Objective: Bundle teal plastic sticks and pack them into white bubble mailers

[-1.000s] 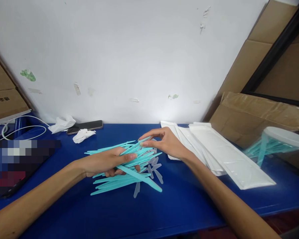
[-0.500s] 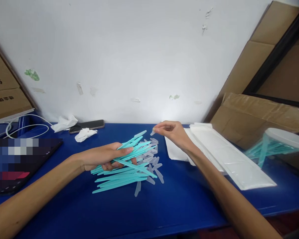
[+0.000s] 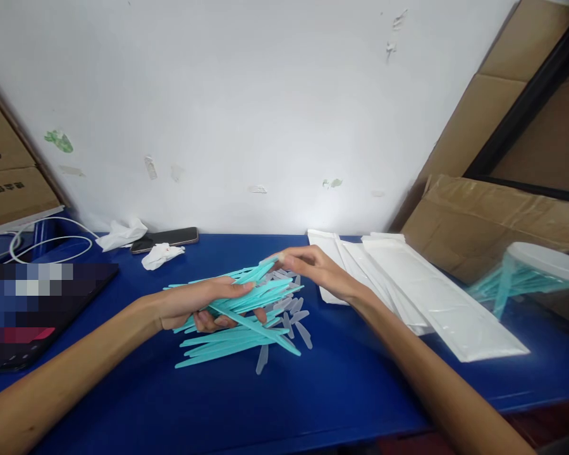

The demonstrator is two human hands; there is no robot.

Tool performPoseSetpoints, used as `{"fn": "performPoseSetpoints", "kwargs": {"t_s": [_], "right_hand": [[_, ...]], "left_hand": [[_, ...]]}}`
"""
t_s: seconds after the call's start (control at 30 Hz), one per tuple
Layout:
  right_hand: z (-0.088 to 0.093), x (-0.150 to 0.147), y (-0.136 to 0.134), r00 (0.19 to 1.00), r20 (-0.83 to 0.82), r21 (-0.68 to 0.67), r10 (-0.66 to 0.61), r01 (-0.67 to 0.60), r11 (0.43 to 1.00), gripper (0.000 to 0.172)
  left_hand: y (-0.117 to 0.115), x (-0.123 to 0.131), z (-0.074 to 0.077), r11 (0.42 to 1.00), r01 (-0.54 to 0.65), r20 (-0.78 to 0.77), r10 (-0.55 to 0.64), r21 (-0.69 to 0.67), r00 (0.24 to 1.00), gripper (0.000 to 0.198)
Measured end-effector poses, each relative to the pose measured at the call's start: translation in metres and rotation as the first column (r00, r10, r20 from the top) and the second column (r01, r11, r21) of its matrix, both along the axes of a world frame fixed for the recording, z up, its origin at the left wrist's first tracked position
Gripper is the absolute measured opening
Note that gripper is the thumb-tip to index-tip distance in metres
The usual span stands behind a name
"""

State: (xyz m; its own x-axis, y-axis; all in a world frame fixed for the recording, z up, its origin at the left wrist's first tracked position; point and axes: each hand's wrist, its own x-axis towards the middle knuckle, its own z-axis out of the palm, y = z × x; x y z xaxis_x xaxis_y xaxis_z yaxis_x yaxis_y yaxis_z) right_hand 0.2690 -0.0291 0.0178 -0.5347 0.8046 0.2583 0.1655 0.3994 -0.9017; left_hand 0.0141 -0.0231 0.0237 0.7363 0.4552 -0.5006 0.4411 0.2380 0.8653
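A loose heap of teal plastic sticks [image 3: 227,341] lies on the blue table [image 3: 313,392], with several small clear plastic caps [image 3: 296,319] scattered along its right side. My left hand [image 3: 203,303] is closed round a bundle of teal sticks [image 3: 260,294], held just above the heap. My right hand [image 3: 313,268] comes in from the right, its fingers pinched at the tip of one raised stick [image 3: 268,265] in that bundle; a small clear cap seems to sit between the fingertips.
White flat pouches [image 3: 431,303] lie to the right. Further right stand a cardboard box [image 3: 493,215] and a clear lidded tub [image 3: 540,272] with teal sticks inside. A phone [image 3: 165,239], crumpled tissues [image 3: 161,254], a white cable [image 3: 42,243] and a dark device [image 3: 28,316] lie at the left.
My right hand went up and right with a small clear piece half a second ago, then came back down to the stick tips. My left hand kept its bundle.
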Motion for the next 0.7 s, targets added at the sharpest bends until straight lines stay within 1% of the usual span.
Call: {"fn": "performPoseSetpoints", "kwargs": {"t_s": [0.1,0.17,0.2,0.3,0.43,0.57,0.63,0.7], "right_hand": [[0.001,-0.006,-0.006,0.992,0.056,-0.063,0.113,-0.110,0.992,0.033],[-0.001,-0.011,-0.007,0.987,0.077,-0.085,0.139,-0.133,0.988,0.033],[-0.002,-0.012,-0.007,0.989,0.071,-0.084,0.133,-0.127,0.988,0.033],[-0.005,-0.016,-0.007,0.997,0.032,-0.075,0.074,-0.071,0.995,0.030],[-0.009,-0.018,-0.005,1.000,-0.011,-0.108,0.026,-0.027,0.994,0.026],[-0.010,-0.016,-0.001,0.997,-0.073,-0.150,-0.022,0.011,0.989,0.021],[-0.007,-0.008,0.003,0.989,-0.104,-0.150,-0.109,0.093,0.984,0.021],[-0.004,0.002,0.008,0.963,-0.113,-0.119,-0.246,0.232,0.965,0.024]], "left_hand": [[-0.001,0.001,-0.001,1.000,0.014,0.005,-0.014,0.016,1.000,0.061],[-0.001,0.001,-0.002,1.000,0.023,-0.002,-0.023,0.015,1.000,0.062],[-0.002,0.001,-0.002,1.000,0.024,-0.004,-0.024,0.012,1.000,0.063],[-0.002,0.002,-0.002,1.000,0.017,0.004,-0.017,0.004,1.000,0.062],[-0.002,0.002,-0.003,1.000,0.002,0.015,-0.002,0.024,1.000,0.053],[0.000,-0.001,-0.006,0.998,-0.056,0.017,0.055,0.034,0.998,0.044],[0.003,-0.004,-0.006,0.994,-0.105,-0.002,0.105,0.024,0.994,0.042],[0.005,-0.006,-0.005,0.989,-0.147,-0.015,0.148,0.027,0.989,0.042]]}}
